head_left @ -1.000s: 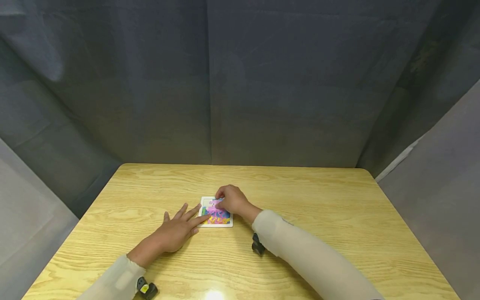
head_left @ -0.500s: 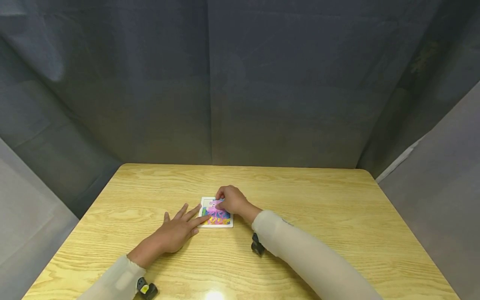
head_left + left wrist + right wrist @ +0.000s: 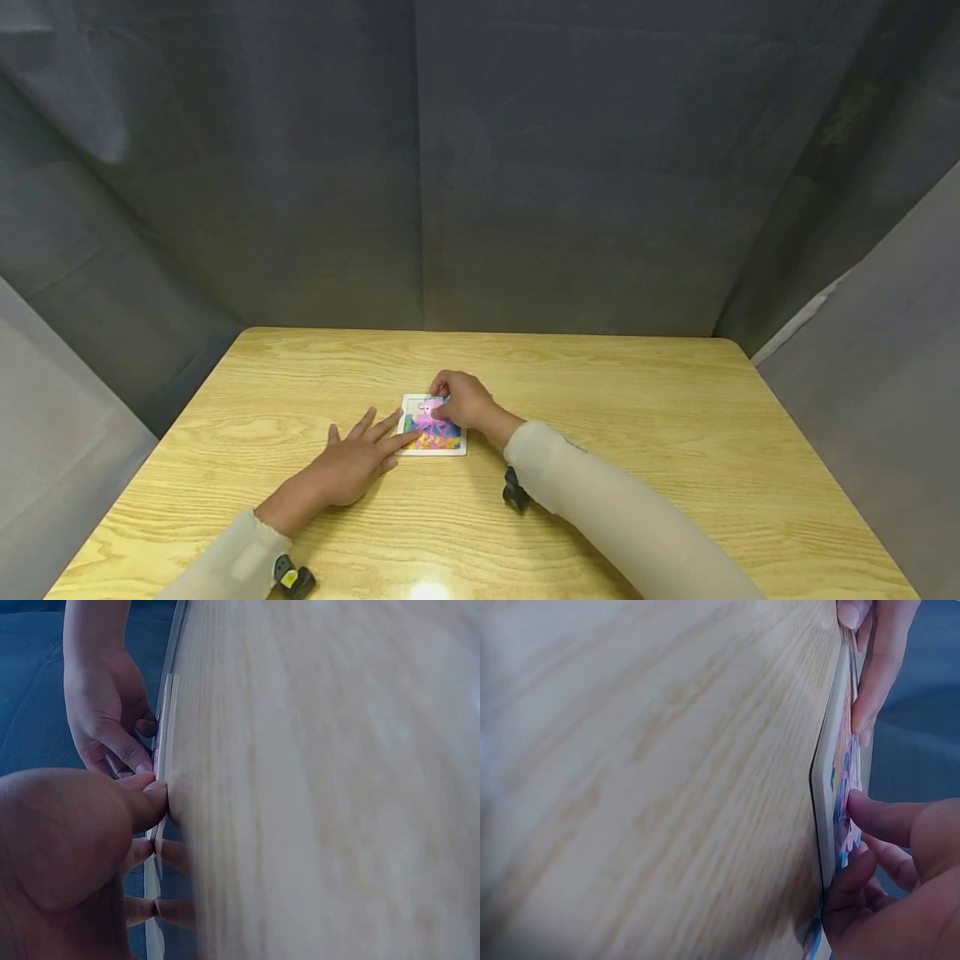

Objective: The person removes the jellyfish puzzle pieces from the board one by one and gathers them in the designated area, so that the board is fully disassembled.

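A small square jigsaw puzzle (image 3: 438, 437) in a white frame (image 3: 427, 452) lies flat on the table. Its picture is pink, blue, green and yellow, with a pale patch at the upper left. My left hand (image 3: 352, 468) lies with spread fingers, some touching the frame's left side and one resting on the picture. Over the upper right part, my right hand (image 3: 467, 402) pinches a pink puzzle piece (image 3: 429, 406) between thumb and fingers; the hand hides part of it. In the right wrist view, the right thumb (image 3: 885, 819) touches the picture and the other fingers curl by the frame's edge.
The light wood table (image 3: 600, 467) has rounded far corners. Dark cloth (image 3: 570, 167) hangs behind it, and paler grey cloth (image 3: 877, 358) hangs at the sides. A black wrist device (image 3: 514, 490) sits below the right sleeve.
The pink piece under my right fingers has shifted slightly, and its outline near the pale patch looks different. My left hand and the frame stay in place.
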A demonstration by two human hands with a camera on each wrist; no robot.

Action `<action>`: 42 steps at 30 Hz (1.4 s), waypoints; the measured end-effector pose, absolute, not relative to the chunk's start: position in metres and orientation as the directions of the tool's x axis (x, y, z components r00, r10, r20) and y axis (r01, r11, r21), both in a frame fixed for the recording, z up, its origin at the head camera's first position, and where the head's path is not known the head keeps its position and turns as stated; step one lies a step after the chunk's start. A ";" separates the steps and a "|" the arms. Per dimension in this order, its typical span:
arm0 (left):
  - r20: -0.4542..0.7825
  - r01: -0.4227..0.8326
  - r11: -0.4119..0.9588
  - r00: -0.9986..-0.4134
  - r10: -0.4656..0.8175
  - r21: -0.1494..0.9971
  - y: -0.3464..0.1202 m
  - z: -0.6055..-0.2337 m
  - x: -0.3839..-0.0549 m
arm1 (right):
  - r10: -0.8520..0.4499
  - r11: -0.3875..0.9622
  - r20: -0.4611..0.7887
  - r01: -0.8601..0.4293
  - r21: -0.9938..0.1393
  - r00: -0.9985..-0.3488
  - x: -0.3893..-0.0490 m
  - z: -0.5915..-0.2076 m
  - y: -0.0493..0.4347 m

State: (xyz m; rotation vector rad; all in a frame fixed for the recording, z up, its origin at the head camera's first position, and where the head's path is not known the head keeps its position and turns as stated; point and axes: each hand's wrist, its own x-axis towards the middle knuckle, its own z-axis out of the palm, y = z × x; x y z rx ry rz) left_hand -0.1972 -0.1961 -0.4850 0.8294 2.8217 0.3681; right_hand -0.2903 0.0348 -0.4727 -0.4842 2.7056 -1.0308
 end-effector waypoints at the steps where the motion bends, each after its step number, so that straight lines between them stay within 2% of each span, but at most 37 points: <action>1: -0.099 0.507 0.814 -0.829 0.551 0.285 -0.196 -0.485 -0.197 | -0.372 0.699 -0.077 -0.225 -0.678 -0.925 -0.291 -0.473 0.035; 24: -0.112 0.498 0.821 -0.832 0.543 0.279 -0.195 -0.481 -0.196 | -0.341 0.589 -0.095 -0.134 -0.797 -0.935 -0.293 -0.474 0.037; 42: -0.125 0.493 0.825 -0.833 0.540 0.277 -0.195 -0.481 -0.198 | -0.331 0.563 -0.096 -0.115 -0.818 -0.939 -0.291 -0.472 0.040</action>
